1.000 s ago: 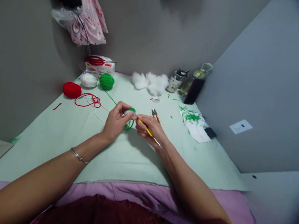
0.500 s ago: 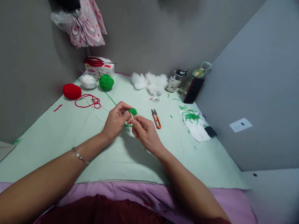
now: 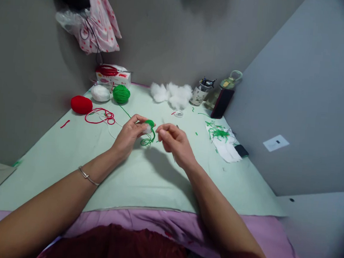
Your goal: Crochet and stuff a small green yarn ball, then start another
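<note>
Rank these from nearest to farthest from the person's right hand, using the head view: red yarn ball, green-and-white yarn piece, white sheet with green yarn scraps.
1. Green-and-white yarn piece: just left of the right hand, held by the left hand.
2. White sheet: off to the right, bearing green yarn scraps.
3. Red yarn ball: on the far left.

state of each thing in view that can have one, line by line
green-and-white piece, held in left hand
slim tool, gripped in right hand, mostly hidden
green yarn ball, wound, strand trailing
white yarn ball, wound
red yarn ball, wound
red strand, loose, looped
stuffing, fluffed in clumps
phone, propped up, leaning
bottle, upright, lidded
</note>
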The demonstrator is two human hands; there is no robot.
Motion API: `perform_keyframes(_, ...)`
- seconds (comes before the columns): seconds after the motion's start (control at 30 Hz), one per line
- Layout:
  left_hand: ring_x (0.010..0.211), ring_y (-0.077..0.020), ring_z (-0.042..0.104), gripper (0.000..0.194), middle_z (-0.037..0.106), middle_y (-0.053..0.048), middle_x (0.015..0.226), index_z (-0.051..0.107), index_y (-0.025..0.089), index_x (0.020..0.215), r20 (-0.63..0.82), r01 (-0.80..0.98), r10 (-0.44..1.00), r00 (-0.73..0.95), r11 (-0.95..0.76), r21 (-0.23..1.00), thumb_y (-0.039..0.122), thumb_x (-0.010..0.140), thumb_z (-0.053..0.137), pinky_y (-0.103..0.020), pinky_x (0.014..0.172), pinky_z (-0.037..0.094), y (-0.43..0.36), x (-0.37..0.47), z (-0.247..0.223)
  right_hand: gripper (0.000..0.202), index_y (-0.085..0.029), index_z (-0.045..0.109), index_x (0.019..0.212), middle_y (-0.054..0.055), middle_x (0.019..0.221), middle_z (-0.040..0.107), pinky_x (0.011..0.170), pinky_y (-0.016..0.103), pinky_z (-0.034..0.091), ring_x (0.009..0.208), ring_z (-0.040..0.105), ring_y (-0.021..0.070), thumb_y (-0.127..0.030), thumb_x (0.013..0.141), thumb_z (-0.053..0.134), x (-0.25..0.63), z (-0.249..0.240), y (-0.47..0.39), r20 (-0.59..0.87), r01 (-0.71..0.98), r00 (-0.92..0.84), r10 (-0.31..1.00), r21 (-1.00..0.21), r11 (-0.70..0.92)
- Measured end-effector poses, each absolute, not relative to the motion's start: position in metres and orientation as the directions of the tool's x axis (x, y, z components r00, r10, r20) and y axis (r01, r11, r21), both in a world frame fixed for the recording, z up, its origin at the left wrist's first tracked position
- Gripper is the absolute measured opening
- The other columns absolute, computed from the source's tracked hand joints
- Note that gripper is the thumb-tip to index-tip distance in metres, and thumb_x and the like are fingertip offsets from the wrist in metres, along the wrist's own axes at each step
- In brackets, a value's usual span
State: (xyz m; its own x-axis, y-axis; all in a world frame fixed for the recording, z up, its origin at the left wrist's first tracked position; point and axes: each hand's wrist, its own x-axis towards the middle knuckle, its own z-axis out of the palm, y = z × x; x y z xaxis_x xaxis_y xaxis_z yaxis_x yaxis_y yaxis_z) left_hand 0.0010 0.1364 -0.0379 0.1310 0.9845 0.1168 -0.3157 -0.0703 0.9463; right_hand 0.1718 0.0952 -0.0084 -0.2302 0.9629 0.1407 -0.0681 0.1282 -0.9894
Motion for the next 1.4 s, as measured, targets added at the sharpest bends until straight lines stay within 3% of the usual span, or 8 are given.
perform_keyframes(0.07, 0.076, -0.0153, 0.063, 0.015, 0.071, 0.0, 0.085, 0.064, 0.023, 0.085, 0.131, -0.293, 0.98, 0.148, -0.083, 0.952, 0.027, 0.077, 0.076, -0.028, 0.072, 0.051, 0.134, 0.003, -0.038, 0.025, -0.021, 0.068, 0.103, -0.006, 0.071, 0.055, 0.051, 0.024, 0.029, 0.054, 0.038, 0.0075, -0.043, 0.091, 0.069, 0.176, -0.012, 0.103, 0.232, 0.066, -0.075, 0.97, -0.969, 0.237)
perform_keyframes(0.3, 0.065, -0.0135, 0.058, 0.017, 0.059, 0.003, 0.074, 0.07, 0.022, 0.087, 0.142, -0.236, 0.974, 0.175, -0.099, 0.967, 0.023, 0.073, 0.079, -0.028, 0.064, 0.05, 0.133, 0.005, -0.044, 0.024, -0.022, 0.067, 0.107, -0.004, 0.075, 0.06, 0.061, 0.027, 0.037, 0.063, 0.046, 0.0115, -0.034, 0.087, 0.069, 0.171, -0.026, 0.109, 0.26, 0.324, -0.108, 0.96, -0.903, 0.281)
perform_keyframes(0.5, 0.076, -0.0137, 0.062, 0.019, 0.063, 0.0, 0.085, 0.067, 0.021, 0.087, 0.142, -0.292, 0.974, 0.174, -0.086, 0.953, 0.034, 0.079, 0.079, -0.028, 0.073, 0.055, 0.131, 0.006, -0.04, 0.028, -0.021, 0.063, 0.104, -0.004, 0.072, 0.06, 0.062, 0.026, 0.038, 0.064, 0.051, 0.0127, -0.039, 0.084, 0.071, 0.172, -0.032, 0.115, 0.269, 0.236, -0.048, 0.962, -0.933, 0.272)
perform_keyframes(0.6, 0.076, -0.0148, 0.062, 0.022, 0.066, -0.002, 0.085, 0.069, 0.02, 0.083, 0.116, -0.323, 0.97, 0.213, -0.042, 0.945, 0.042, 0.084, 0.074, -0.029, 0.072, 0.056, 0.13, 0.006, -0.037, 0.033, -0.021, 0.063, 0.104, -0.005, 0.071, 0.06, 0.056, 0.025, 0.033, 0.059, 0.045, 0.0104, -0.043, 0.083, 0.073, 0.173, -0.03, 0.115, 0.218, 0.132, -0.027, 0.976, -0.967, 0.22)
perform_keyframes(0.73, 0.075, -0.0141, 0.062, 0.02, 0.066, 0.0, 0.082, 0.068, 0.021, 0.081, 0.086, -0.339, 0.972, 0.221, -0.006, 0.941, 0.033, 0.075, 0.083, -0.027, 0.071, 0.055, 0.129, 0.005, -0.036, 0.036, -0.021, 0.062, 0.105, -0.009, 0.064, 0.051, 0.049, 0.023, 0.024, 0.051, 0.033, 0.0066, -0.042, 0.08, 0.076, 0.17, -0.028, 0.112, 0.143, -0.015, -0.056, 0.988, -0.99, 0.142)
perform_keyframes(0.9, 0.084, -0.0158, 0.068, 0.021, 0.073, -0.002, 0.093, 0.071, 0.022, 0.093, 0.073, -0.328, 0.959, 0.274, 0.021, 0.945, 0.036, 0.081, 0.079, -0.028, 0.078, 0.055, 0.126, 0.008, -0.037, 0.042, -0.022, 0.06, 0.105, -0.013, 0.059, 0.042, 0.046, 0.023, 0.018, 0.045, 0.026, 0.0045, -0.046, 0.076, 0.079, 0.166, -0.03, 0.111, 0.078, -0.119, -0.087, 0.993, -0.991, 0.067)
perform_keyframes(1.17, 0.1, -0.0226, 0.071, 0.03, 0.078, -0.008, 0.105, 0.073, 0.019, 0.103, 0.115, -0.278, 0.938, 0.327, -0.021, 0.96, 0.041, 0.083, 0.077, -0.035, 0.091, 0.054, 0.127, 0.011, -0.043, 0.027, -0.019, 0.065, 0.102, -0.011, 0.06, 0.046, 0.052, 0.024, 0.027, 0.052, 0.033, 0.0075, -0.035, 0.081, 0.071, 0.169, -0.032, 0.114, 0.19, 0.072, -0.046, 0.981, -0.979, 0.193)
perform_keyframes(1.4, 0.07, -0.0169, 0.071, 0.029, 0.074, 0.001, 0.077, 0.06, 0.021, 0.101, 0.157, -0.276, 0.969, 0.189, -0.101, 0.956, 0.036, 0.081, 0.075, -0.033, 0.073, 0.056, 0.129, 0.01, -0.049, 0.031, -0.02, 0.061, 0.113, -0.002, 0.083, 0.062, 0.053, 0.024, 0.032, 0.058, 0.041, 0.009, -0.045, 0.096, 0.055, 0.179, -0.016, 0.104, 0.158, 0.228, -0.125, 0.979, -0.956, 0.183)
